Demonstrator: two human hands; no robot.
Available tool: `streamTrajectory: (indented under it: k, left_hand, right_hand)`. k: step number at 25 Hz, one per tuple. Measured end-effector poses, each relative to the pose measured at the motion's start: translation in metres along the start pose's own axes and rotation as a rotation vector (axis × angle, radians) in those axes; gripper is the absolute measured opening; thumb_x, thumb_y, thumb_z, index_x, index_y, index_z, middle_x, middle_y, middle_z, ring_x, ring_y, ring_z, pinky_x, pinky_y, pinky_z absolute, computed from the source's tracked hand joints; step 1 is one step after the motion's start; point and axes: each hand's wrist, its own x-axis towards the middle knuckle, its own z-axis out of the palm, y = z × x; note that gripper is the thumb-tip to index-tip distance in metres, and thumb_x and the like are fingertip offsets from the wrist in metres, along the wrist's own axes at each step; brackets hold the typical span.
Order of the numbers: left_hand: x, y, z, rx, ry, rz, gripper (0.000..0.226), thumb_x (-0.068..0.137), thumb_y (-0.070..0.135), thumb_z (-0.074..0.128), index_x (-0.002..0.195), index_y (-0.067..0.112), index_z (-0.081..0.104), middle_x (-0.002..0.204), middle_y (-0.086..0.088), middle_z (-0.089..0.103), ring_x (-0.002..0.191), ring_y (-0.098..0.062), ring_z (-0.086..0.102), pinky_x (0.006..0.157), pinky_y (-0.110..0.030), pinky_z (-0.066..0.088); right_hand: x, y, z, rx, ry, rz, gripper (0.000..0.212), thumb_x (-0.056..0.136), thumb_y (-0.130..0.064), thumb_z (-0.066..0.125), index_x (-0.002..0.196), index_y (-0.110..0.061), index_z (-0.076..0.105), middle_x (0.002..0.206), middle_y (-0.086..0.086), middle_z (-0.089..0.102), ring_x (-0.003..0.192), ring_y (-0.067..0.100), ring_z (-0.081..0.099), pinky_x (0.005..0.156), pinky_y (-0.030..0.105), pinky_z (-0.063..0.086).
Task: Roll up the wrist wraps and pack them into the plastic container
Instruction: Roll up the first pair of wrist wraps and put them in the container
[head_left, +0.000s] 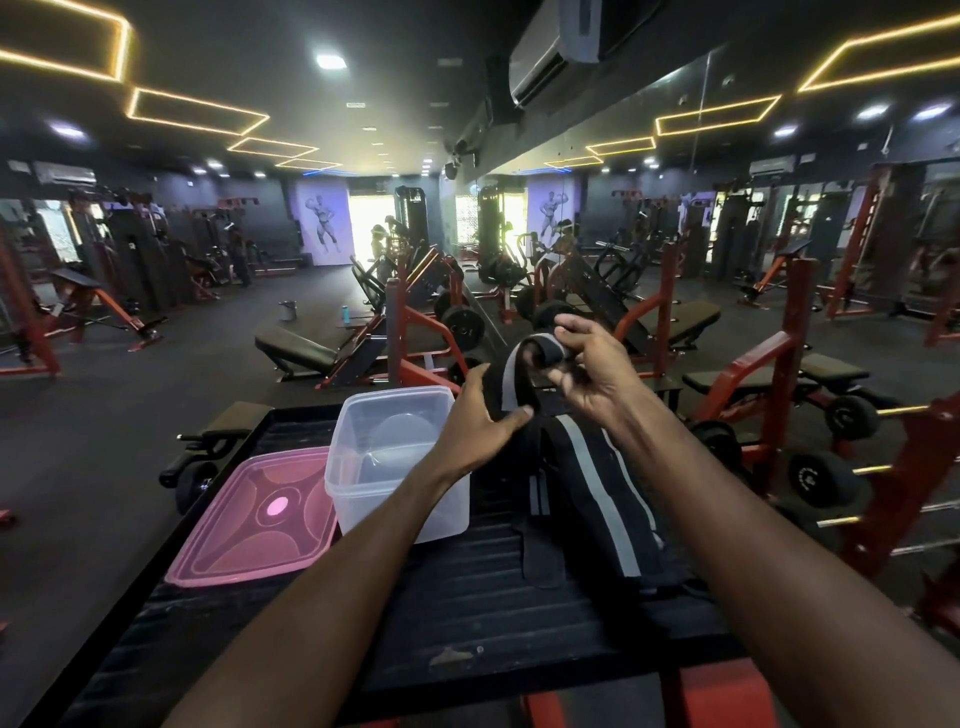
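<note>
Rolling a black wrist wrap (519, 382) with grey edge stripes, two bare hands hold it in the air above a dark ribbed platform (467, 597).

The right hand (587, 369) pinches the wrap's curled upper end between thumb and fingertips, fingers closed on the fabric. The left hand (478, 421) grips the strap lower down, thumb pressed against its front, fingers wrapped behind. From there the strap hangs to more wrist wraps (587, 499) lying loose on the platform under the right forearm. Just left of the left wrist stands a clear plastic container (363, 467), open and upright. Its pink lid (249, 525) lies flat beside it, touching its left wall. Gym benches and red racks fill the room beyond.
</note>
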Motion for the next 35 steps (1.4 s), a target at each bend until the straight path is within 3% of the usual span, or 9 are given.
streamTrajectory:
  k: [3,7,11,15,18,23,26,29,35]
  left_hand:
    - [0.019,0.013,-0.007,0.044,0.196,0.026,0.039,0.101,0.010,0.051,0.140,0.009,0.054,0.135,-0.009,0.060,0.127,-0.024,0.054,0.101,-0.029,0.042]
    - [0.039,0.039,-0.016,-0.033,0.254,-0.096,0.034,0.099,0.000,0.045,0.113,0.012,0.073,0.123,-0.011,0.068,0.113,-0.024,0.064,0.096,-0.031,0.051]
    - [0.044,0.066,-0.020,-0.418,-0.020,-0.414,0.027,0.094,-0.004,0.044,0.092,0.001,0.071,0.078,-0.014,0.068,0.052,-0.019,0.062,0.053,-0.026,0.056]
    - [0.045,0.059,-0.022,-0.611,-0.356,-0.552,0.020,0.105,0.019,0.042,0.092,0.012,0.056,0.073,-0.008,0.051,0.031,-0.004,0.033,0.030,-0.012,0.029]
    - [0.037,0.035,-0.006,-0.511,-0.357,-0.560,0.017,0.100,0.009,0.047,0.088,0.005,0.058,0.072,-0.012,0.057,0.040,-0.010,0.047,0.036,-0.018,0.041]
    - [0.050,0.005,0.005,-0.311,0.233,-0.457,0.021,0.094,0.017,0.058,0.086,0.002,0.070,0.072,-0.008,0.064,0.065,-0.023,0.060,0.056,-0.026,0.046]
    - [0.045,-0.001,0.002,-0.405,-0.057,-0.559,0.047,0.092,0.052,0.060,0.095,0.008,0.074,0.092,-0.014,0.074,0.082,-0.025,0.072,0.075,-0.030,0.056]
    - [0.037,0.004,0.000,-0.253,-0.285,-0.570,0.036,0.091,0.039,0.068,0.109,0.008,0.074,0.106,-0.014,0.077,0.097,-0.031,0.072,0.095,-0.045,0.057]
    - [0.046,0.020,0.008,-0.450,-0.198,-0.622,0.021,0.099,0.017,0.059,0.105,0.000,0.068,0.089,-0.018,0.076,0.074,-0.028,0.073,0.073,-0.043,0.062]
  right_hand:
    - [0.008,-0.006,-0.003,0.191,0.010,0.050,0.018,0.094,0.011,0.044,0.102,0.005,0.059,0.105,0.027,0.058,0.085,0.037,0.068,0.066,0.047,0.063]
    - [0.022,-0.001,-0.010,0.266,-0.088,0.062,0.053,0.071,0.018,0.034,0.118,0.009,0.054,0.106,0.033,0.065,0.086,0.034,0.072,0.081,0.042,0.061]
    - [0.037,0.011,-0.007,-0.198,0.016,-0.110,0.010,0.097,-0.005,0.058,0.105,-0.010,0.060,0.075,0.009,0.070,0.052,0.014,0.065,0.044,0.024,0.051]
    - [0.059,0.008,-0.010,-0.757,0.079,-0.353,0.013,0.091,-0.019,0.069,0.079,-0.022,0.066,0.067,-0.002,0.060,0.052,0.009,0.050,0.049,0.025,0.041]
    - [0.064,0.014,-0.007,-0.832,0.073,-0.280,0.010,0.079,-0.015,0.075,0.071,-0.016,0.068,0.068,0.004,0.069,0.064,0.018,0.067,0.060,0.033,0.056]
    - [0.062,0.035,-0.029,-0.865,0.061,-0.117,0.008,0.075,-0.006,0.073,0.082,-0.002,0.070,0.077,0.014,0.071,0.067,0.028,0.071,0.049,0.039,0.059]
    - [0.073,0.042,-0.044,-0.781,0.088,-0.047,0.011,0.077,0.006,0.065,0.078,-0.005,0.063,0.068,0.012,0.061,0.057,0.023,0.058,0.041,0.026,0.045]
    - [0.088,0.043,-0.050,-0.631,0.159,-0.009,0.022,0.077,0.014,0.054,0.078,-0.006,0.061,0.073,0.014,0.056,0.055,0.022,0.050,0.037,0.020,0.038]
    - [0.103,0.036,-0.048,-0.518,0.121,0.026,0.031,0.079,0.015,0.048,0.076,-0.012,0.065,0.079,0.016,0.060,0.075,0.028,0.054,0.058,0.030,0.038]
